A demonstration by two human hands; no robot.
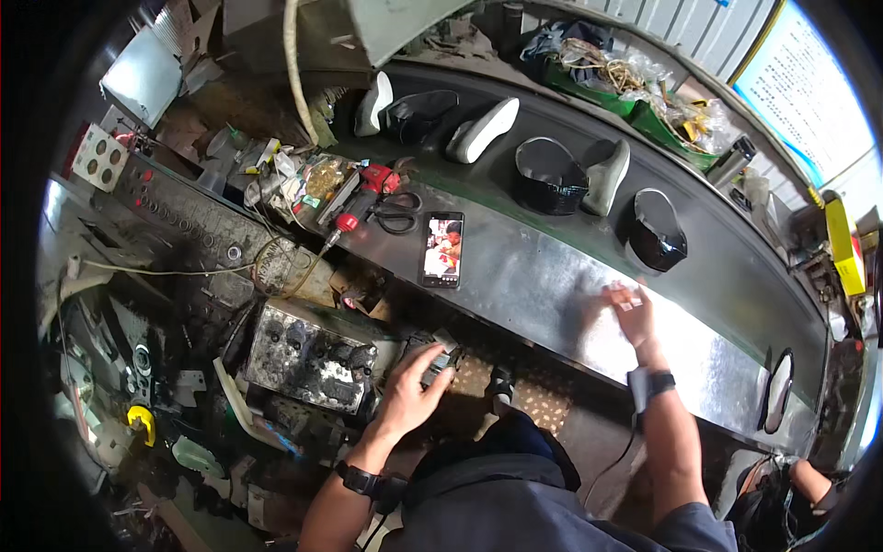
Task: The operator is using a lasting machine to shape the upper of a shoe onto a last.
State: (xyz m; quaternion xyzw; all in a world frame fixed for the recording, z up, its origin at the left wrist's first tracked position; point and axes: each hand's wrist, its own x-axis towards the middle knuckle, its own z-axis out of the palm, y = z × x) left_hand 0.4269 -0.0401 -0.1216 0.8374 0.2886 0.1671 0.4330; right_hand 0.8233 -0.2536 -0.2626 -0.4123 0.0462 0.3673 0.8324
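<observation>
My left hand (411,394) is over the gap before the metal bench, thumb and fingers apart. A grey and black metal part (440,361) shows between and behind its fingers; I cannot tell whether they touch. Above the shiny metal ledge (524,285), my right hand (633,317) reaches forward with fingers apart and slightly blurred, holding nothing I can see. Just beyond it, a glossy black shoe-like piece (657,235) stands on the dark conveyor belt (727,267). A phone (443,249) with a lit screen lies on the ledge between my hands.
Pale shoes (485,131) and black pieces (549,175) line the belt. Scissors (397,216) and a red power tool (377,178) lie left of the phone. A stained metal box (313,354) stands at left. Another person's arm (809,483) shows at lower right.
</observation>
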